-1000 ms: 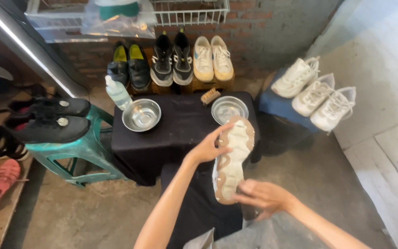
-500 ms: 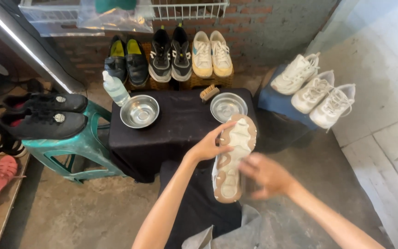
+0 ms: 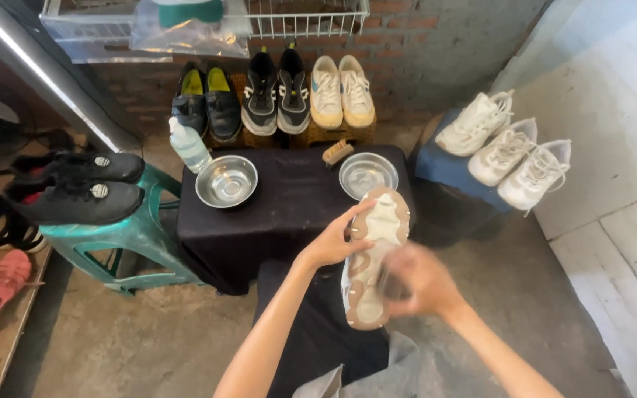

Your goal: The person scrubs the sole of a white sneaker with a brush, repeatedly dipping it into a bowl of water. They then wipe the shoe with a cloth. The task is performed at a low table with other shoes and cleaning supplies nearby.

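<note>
Hands (image 3: 333, 242) around upturned, tan-soled sneaker (image 3: 372, 254)

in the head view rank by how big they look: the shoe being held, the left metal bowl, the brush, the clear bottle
1. held shoe, though it is nearest the camera
2. left metal bowl
3. clear bottle
4. brush

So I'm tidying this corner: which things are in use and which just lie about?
In use:
- sneaker, sole up, held by left hand
- right hand, blurred, at the sole

Lying about:
- two steel bowls
- brush
- bottle
- three white sneakers
</note>
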